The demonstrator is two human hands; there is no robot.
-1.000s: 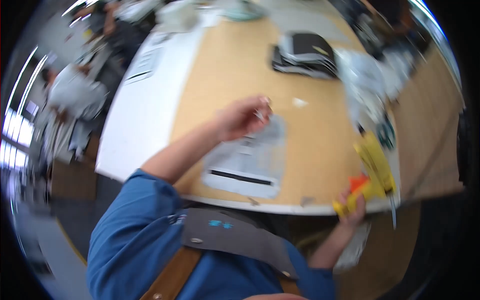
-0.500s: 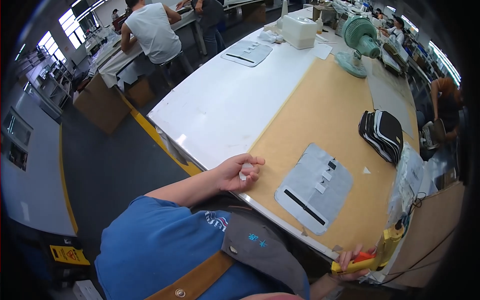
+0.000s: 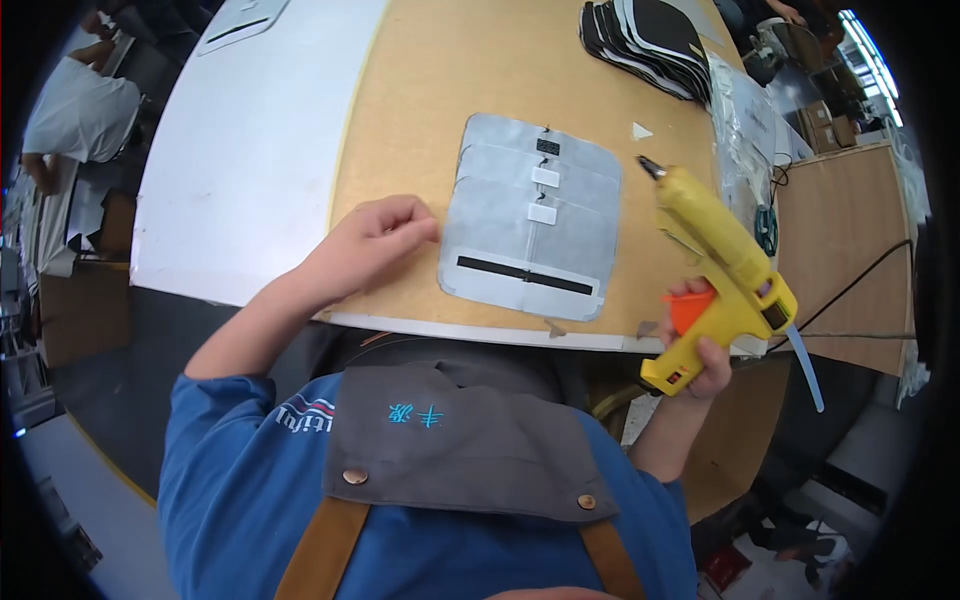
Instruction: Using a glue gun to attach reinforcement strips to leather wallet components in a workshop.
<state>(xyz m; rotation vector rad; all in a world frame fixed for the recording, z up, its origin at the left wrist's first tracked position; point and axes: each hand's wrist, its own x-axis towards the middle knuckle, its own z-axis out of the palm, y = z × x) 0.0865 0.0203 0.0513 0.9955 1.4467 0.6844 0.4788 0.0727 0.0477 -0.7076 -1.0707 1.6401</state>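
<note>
A grey fabric panel with a black strip and two small white tabs lies on the tan board near the table's front edge. My left hand rests on the board just left of the panel, fingers curled shut, holding nothing that I can see. My right hand grips a yellow glue gun with an orange trigger, held at the panel's right side. Its nozzle points up and left, above the board.
A stack of dark cut pieces lies at the back right. Clear plastic bags sit along the right edge. The white tabletop extends left. A person in a white top sits far left. A cable runs at right.
The view swung down onto the panel. My right hand has raised the glue gun from below the table edge to beside the panel. My left hand moved closer to the panel's left edge.
</note>
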